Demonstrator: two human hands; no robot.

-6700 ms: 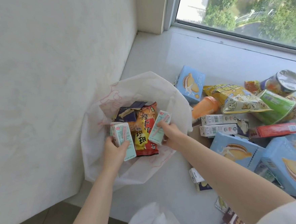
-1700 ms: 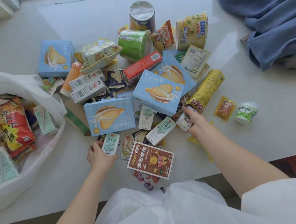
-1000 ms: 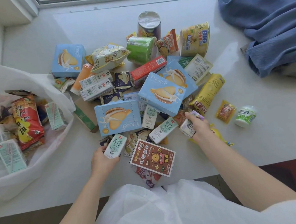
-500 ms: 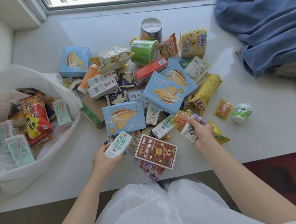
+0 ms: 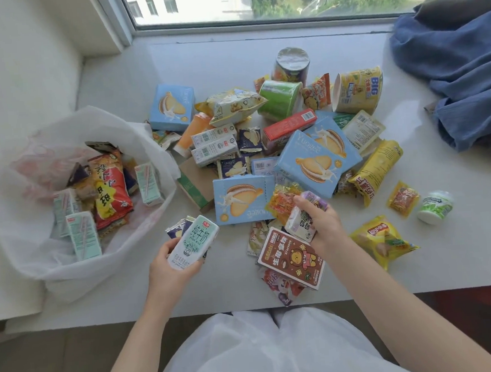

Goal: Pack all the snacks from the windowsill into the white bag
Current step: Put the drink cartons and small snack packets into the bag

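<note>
The white windowsill (image 5: 258, 54) carries a heap of snacks. The white bag (image 5: 25, 250) lies on its left part, open, with cartons inside. On the right part lie a blue cloth (image 5: 463, 77), a small yogurt cup (image 5: 435, 207) and a yellow chip packet (image 5: 383, 241).

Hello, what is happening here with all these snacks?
A person is packing snacks from the windowsill into the white bag. The left hand holds a milk carton; the right hand holds a small packet. Some snacks and cartons are already in the bag, but a big pile is not yet packed.
</note>
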